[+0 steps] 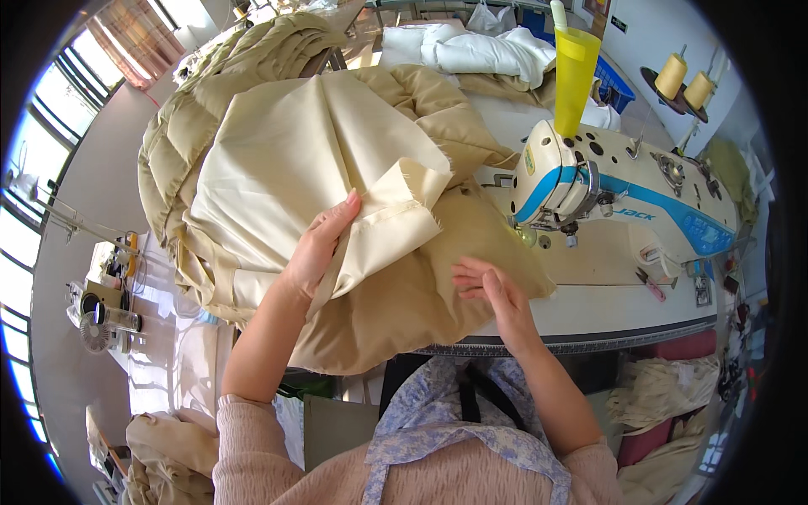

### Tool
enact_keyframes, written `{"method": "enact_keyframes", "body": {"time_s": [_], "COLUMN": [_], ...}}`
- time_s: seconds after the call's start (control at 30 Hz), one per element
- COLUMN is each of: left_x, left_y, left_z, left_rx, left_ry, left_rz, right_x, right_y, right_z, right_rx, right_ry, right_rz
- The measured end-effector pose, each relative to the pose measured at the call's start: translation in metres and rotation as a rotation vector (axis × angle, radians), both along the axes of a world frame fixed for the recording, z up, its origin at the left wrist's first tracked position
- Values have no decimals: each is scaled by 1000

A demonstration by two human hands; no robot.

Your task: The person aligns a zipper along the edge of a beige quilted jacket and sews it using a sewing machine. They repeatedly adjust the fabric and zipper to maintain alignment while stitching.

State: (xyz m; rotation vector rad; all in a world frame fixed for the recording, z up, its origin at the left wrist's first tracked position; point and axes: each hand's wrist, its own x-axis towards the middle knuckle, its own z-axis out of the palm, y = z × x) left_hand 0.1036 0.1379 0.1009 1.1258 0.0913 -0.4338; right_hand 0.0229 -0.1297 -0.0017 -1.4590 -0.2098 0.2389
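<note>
A tan quilted, padded garment piece (497, 231) spreads over the sewing table, with a smooth cream lining fabric (278, 143) on top of it. My left hand (324, 240) pinches a folded edge of the cream fabric, thumb uppermost; a frayed flap stands up beside it. My right hand (497, 295) hovers over or rests lightly on the padded piece near the table's front edge, fingers stretched out and holding nothing. To its right stands a white and blue sewing machine (623, 198), whose needle area lies just beyond the padded fabric.
A yellow cup (575, 80) stands on the machine head. Pink-handled snips (652, 286) lie on the table at right. Two thread cones (686, 82) sit on a stand. White padding (471, 50) lies behind, near a blue basket (614, 84). A small fan (95, 332) stands at left.
</note>
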Motion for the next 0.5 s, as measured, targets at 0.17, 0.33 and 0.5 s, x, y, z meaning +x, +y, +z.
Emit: {"method": "enact_keyframes", "body": {"time_s": [0.17, 0.33, 0.5], "left_x": [-35, -61, -57], "left_y": [7, -1, -9], "left_z": [17, 47, 72], "left_rx": [25, 204, -63], "left_ry": [-42, -197, -312], "left_rz": [-13, -45, 111], "right_x": [33, 36, 16], "right_y": [40, 43, 52], "right_z": [17, 55, 57], "right_rx": [486, 314, -471], "right_ry": [-58, -321, -567], "right_rz": [82, 274, 562]}}
